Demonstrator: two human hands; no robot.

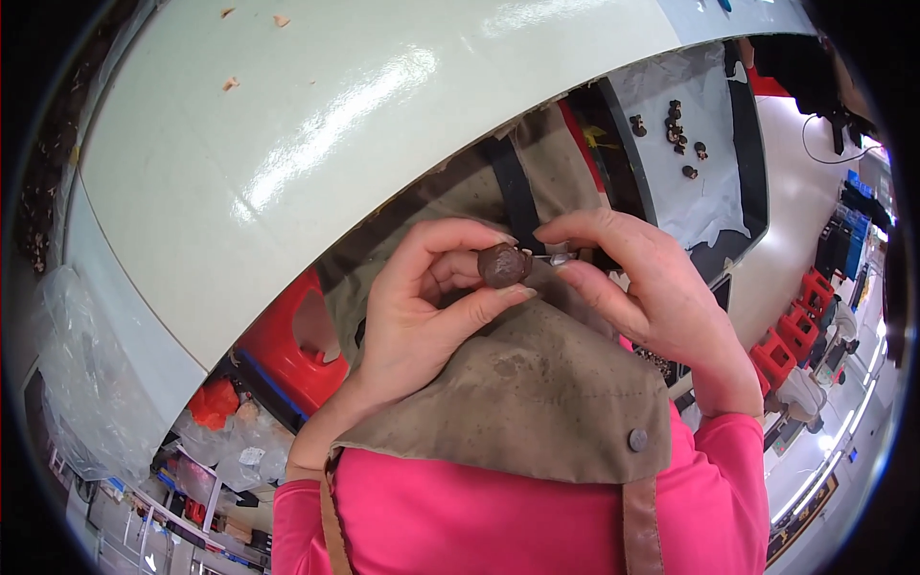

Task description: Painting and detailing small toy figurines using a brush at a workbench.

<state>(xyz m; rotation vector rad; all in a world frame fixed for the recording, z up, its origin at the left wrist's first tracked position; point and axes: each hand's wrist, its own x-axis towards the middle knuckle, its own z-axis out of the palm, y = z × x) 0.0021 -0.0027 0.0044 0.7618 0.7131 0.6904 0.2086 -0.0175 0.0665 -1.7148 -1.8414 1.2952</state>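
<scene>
Between the thumb and fingers of my left hand is a small dark brown figurine with a rounded, glossy top. My right hand pinches a small silvery tool with a thin shaft. Its tip reaches the figurine's right side; whether it touches cannot be made out. Both hands are close together above my brown apron, which has some dark spots on it.
A pale table with a few tan scraps curves across the far left. At the right, several small brown figurines lie on a white sheet in a dark tray. A red stool and clear plastic bags are at the left.
</scene>
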